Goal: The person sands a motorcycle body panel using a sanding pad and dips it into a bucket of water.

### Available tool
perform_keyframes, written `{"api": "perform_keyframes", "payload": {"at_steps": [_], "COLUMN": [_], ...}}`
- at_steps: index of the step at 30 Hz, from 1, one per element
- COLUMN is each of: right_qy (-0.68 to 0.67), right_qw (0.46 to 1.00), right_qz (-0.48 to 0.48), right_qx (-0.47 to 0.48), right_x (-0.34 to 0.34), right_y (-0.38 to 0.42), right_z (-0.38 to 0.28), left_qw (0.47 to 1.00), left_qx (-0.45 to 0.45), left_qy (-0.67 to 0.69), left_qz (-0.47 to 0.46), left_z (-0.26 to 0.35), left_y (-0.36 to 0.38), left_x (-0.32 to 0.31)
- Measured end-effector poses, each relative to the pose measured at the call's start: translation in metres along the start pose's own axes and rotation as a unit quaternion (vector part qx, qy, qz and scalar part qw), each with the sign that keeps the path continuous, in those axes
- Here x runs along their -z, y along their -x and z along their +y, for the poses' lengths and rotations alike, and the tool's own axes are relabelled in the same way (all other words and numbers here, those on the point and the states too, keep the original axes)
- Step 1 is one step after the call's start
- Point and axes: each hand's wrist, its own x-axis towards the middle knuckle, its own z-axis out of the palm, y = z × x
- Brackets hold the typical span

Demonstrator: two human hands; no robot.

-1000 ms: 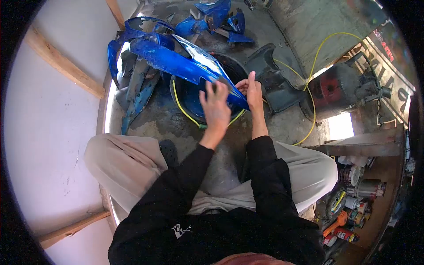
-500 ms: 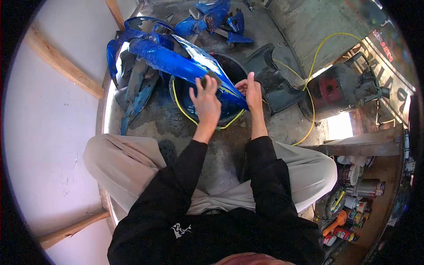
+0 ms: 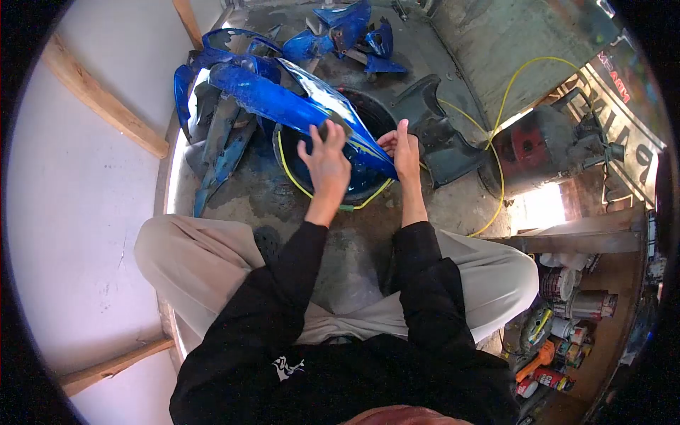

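Observation:
A long blue motorcycle body panel (image 3: 273,98) slants over a black basin (image 3: 365,106) with a yellow rim. My left hand (image 3: 329,168) presses a small dark olive pad (image 3: 330,132) against the panel's lower part; its fingers are partly spread over the pad, whose exact kind I cannot make out. Gripping the panel's narrow near end is my right hand (image 3: 404,154), thumb raised along the edge. Dark liquid seems to lie in the basin beneath the panel.
More blue body parts (image 3: 340,32) lie on the floor behind and at left. Right of the basin are a black plastic part (image 3: 443,134), a yellow hose (image 3: 504,92) and a dark tank (image 3: 535,145). A shelf (image 3: 609,273) with cans stands at right.
My left hand has shifted slightly left along the panel with the pad. My right hand keeps its grip on the near end.

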Motion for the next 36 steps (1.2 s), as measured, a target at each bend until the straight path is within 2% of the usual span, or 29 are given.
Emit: {"api": "perform_keyframes", "payload": {"at_steps": [2, 4, 6, 10, 12, 16, 19, 22, 24, 26, 28, 33, 36], "right_qy": [0.007, 0.008, 0.01, -0.015, -0.015, 0.008, 0.002, -0.011, -0.015, 0.0, 0.004, 0.014, 0.023], "right_qw": [1.0, 1.0, 1.0, 1.0, 1.0, 1.0, 1.0, 0.999, 1.0, 1.0, 1.0, 1.0, 1.0], "right_qz": [-0.001, 0.004, 0.013, 0.006, 0.008, 0.009, 0.011, 0.009, 0.009, 0.01, 0.007, 0.012, 0.02], "right_qx": [-0.021, -0.016, -0.01, -0.02, -0.024, -0.009, -0.019, -0.029, -0.026, -0.005, -0.008, -0.007, 0.001], "right_x": [0.001, 0.001, 0.002, 0.002, 0.002, -0.002, 0.0, 0.003, 0.001, 0.001, -0.001, -0.002, 0.002], "right_y": [-0.002, -0.001, 0.001, 0.002, 0.001, -0.003, -0.003, 0.001, 0.003, 0.003, 0.002, -0.001, 0.001], "right_z": [0.0, 0.001, 0.001, 0.001, 0.003, 0.003, 0.004, 0.001, -0.002, -0.001, 0.002, 0.003, -0.001], "left_qw": [0.998, 0.995, 0.996, 0.999, 0.999, 0.999, 0.997, 0.998, 0.999, 1.0, 1.0, 0.996, 0.995], "left_qx": [-0.016, -0.018, -0.028, 0.029, 0.036, 0.017, 0.004, -0.007, 0.029, 0.006, 0.019, -0.02, -0.028], "left_qy": [0.03, 0.088, 0.075, -0.003, -0.019, 0.001, 0.064, 0.052, 0.022, 0.015, 0.013, 0.084, 0.094], "left_qz": [-0.054, -0.049, -0.045, 0.013, 0.012, -0.048, -0.038, -0.024, -0.002, -0.001, -0.006, -0.03, -0.023], "left_z": [0.032, 0.044, 0.029, -0.015, -0.029, 0.013, 0.043, 0.025, 0.006, -0.007, 0.004, 0.05, 0.046], "left_y": [0.02, 0.031, 0.026, -0.011, -0.023, 0.009, 0.038, 0.031, 0.01, 0.003, 0.008, 0.037, 0.034], "left_x": [0.009, 0.006, 0.01, 0.002, 0.003, 0.003, 0.0, 0.005, 0.004, 0.004, 0.004, 0.005, 0.002]}}
